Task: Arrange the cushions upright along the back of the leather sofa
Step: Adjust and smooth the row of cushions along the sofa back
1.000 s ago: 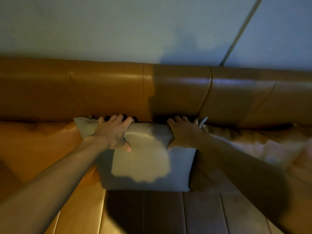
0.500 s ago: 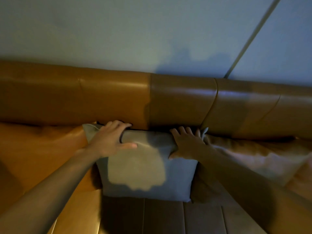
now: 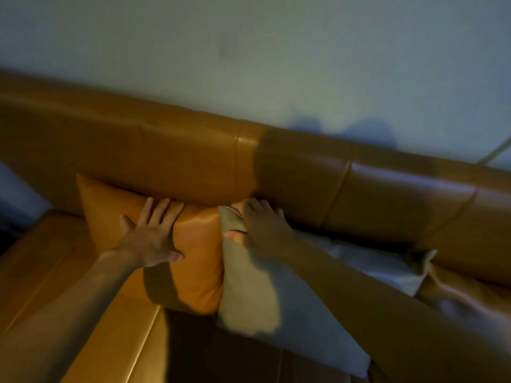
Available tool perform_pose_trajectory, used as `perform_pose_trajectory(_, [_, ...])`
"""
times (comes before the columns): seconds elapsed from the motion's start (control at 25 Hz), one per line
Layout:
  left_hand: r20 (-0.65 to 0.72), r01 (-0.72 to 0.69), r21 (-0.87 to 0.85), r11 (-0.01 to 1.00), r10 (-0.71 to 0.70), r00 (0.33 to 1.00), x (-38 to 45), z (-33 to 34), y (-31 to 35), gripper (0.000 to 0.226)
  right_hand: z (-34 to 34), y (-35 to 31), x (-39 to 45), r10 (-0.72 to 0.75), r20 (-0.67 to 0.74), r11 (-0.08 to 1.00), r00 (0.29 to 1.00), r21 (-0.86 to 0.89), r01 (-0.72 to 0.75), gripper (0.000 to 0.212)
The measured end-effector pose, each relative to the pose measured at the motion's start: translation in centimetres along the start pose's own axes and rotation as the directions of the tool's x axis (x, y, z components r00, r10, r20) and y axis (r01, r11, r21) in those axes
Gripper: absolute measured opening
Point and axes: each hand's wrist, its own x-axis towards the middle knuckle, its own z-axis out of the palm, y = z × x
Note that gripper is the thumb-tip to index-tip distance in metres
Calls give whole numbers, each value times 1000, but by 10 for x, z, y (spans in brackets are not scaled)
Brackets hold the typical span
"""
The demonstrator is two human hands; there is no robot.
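An orange leather cushion (image 3: 193, 261) stands upright against the back of the tan leather sofa (image 3: 304, 172). My left hand (image 3: 150, 236) lies flat on its front with fingers spread. To its right a grey fabric cushion (image 3: 249, 294) also stands against the sofa back, touching the orange one. My right hand (image 3: 262, 228) grips the grey cushion's top left corner, fingers over the top edge. Further right, another pale cushion (image 3: 381, 266) sits behind my right forearm, partly hidden.
The sofa seat (image 3: 91, 327) stretches toward the lower left. A pale wall (image 3: 249, 64) rises behind the sofa back. More orange cushion material (image 3: 464, 294) shows at the far right, blurred. A dark area lies beyond the sofa's left end.
The view has swung to the left. My left hand has left the grey cushion's top and now rests flat on the orange cushion. My right hand has shifted to the grey cushion's left corner.
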Motion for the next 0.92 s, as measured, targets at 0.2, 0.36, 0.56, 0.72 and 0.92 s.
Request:
perform_pose_trajectory(0.2, [-54,-15,28,1000,17,998,17,4,-12,118,20,-37,42,56,61,974,997,-223,-41,78])
perform_pose_trajectory(0.36, [-101,-43,129,991,56,993,10,10,-18,94,30,-59,51,86,-46,929,995,-356,-96,45])
perform_pose_trajectory(0.56, [-127,-42,128,991,59,990,-5,3,-27,79,23,-77,54,-7,-123,939,992,-341,-35,15])
perform_pose_trajectory(0.72, [-122,-56,139,989,73,990,-19,-7,-44,77,21,-87,54,-69,-100,930,993,-366,28,23])
perform_pose_trajectory(0.92, [-116,-37,72,997,46,992,-22,7,-43,78,28,-90,54,-50,-96,951,994,-308,18,18])
